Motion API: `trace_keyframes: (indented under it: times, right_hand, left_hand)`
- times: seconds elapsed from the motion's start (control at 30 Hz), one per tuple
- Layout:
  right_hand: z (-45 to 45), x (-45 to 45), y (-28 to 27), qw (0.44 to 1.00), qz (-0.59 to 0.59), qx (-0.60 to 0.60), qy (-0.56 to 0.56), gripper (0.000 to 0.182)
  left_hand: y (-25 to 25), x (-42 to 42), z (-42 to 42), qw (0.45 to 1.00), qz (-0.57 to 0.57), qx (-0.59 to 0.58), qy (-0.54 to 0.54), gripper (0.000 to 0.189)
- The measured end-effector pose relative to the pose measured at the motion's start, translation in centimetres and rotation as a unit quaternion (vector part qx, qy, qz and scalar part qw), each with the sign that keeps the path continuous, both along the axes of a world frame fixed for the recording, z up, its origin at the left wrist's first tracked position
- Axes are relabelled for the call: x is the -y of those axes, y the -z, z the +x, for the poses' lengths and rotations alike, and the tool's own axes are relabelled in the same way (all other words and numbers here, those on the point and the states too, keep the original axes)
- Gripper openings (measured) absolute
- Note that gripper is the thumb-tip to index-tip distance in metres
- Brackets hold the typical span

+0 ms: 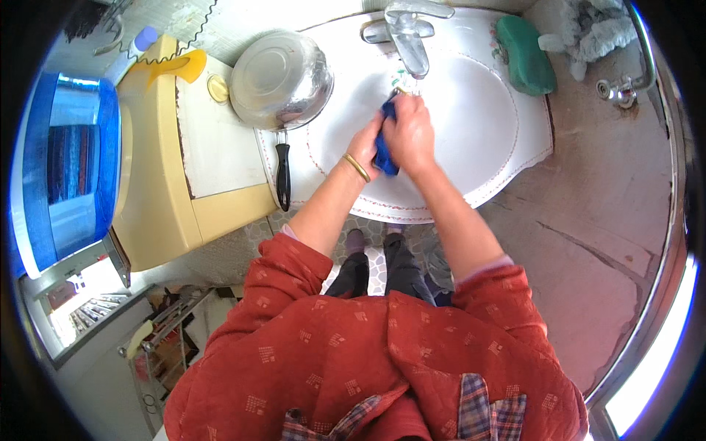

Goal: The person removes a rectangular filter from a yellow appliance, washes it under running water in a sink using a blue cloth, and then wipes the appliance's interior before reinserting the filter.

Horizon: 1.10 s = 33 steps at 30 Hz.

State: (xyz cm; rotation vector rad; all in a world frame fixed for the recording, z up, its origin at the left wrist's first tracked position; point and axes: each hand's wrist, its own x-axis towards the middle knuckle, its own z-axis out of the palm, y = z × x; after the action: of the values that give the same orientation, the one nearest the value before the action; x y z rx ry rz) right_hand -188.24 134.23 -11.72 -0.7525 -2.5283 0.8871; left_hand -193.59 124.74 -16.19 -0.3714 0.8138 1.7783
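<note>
Both of my hands are over the white washbasin [463, 121], just below the spout of the chrome mixer tap [412, 52]. A blue cloth [385, 154] is bunched between them. My left hand [365, 144], with a gold bangle at the wrist, holds it from the left. From the right, my right hand [412, 132] closes over its upper part. A narrow, dark-edged thing pokes out above the cloth, mostly hidden by my fingers. On the basin's left ledge lies an upturned metal saucepan [278, 80], its black handle [283, 176] pointing towards me.
A green soap box [525, 55] sits on the right ledge. Left of the basin stands a yellow and white cabinet or appliance [226, 212], bearing a yellow funnel-like thing [185, 65]. Grey cloth [598, 38] hangs near a pipe valve [623, 91]. A metal rack [165, 342] is behind left.
</note>
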Motion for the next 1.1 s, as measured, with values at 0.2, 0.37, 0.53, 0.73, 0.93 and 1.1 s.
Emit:
trace_keyframes:
  times: [0.2, 0.37, 0.53, 0.73, 0.93, 1.1]
  right_hand:
    - [-1.7, -2.8, 1.3, 0.998, -0.037, 0.037, 0.036, 0.021]
    - [-0.6, -0.1, 0.8, 0.999, -0.045, 0.028, 0.001, 0.025]
    - [-3.2, -6.4, 2.6, 0.984, 0.116, 0.137, -0.012, 0.02]
    - [1.9, 2.7, -1.2, 0.989, -0.116, 0.075, -0.046, 0.025]
    - [-3.9, -6.0, 2.0, 0.992, 0.016, 0.049, 0.119, 0.024]
    - [1.2, 1.3, 1.2, 0.995, -0.08, 0.003, -0.055, 0.024]
  left_hand:
    - [-1.1, -1.2, -0.1, 0.999, -0.01, -0.009, 0.052, 0.047]
    - [-0.8, -0.6, -0.3, 0.997, 0.001, 0.073, -0.012, 0.046]
    - [0.2, -1.6, -0.1, 0.997, 0.0, -0.024, 0.075, 0.046]
    - [2.3, 0.5, -1.9, 0.976, 0.198, 0.092, 0.022, 0.051]
    - [2.5, -0.9, -0.9, 0.988, 0.122, 0.022, 0.092, 0.044]
    - [1.9, 0.2, -2.0, 0.981, 0.177, 0.08, 0.023, 0.049]
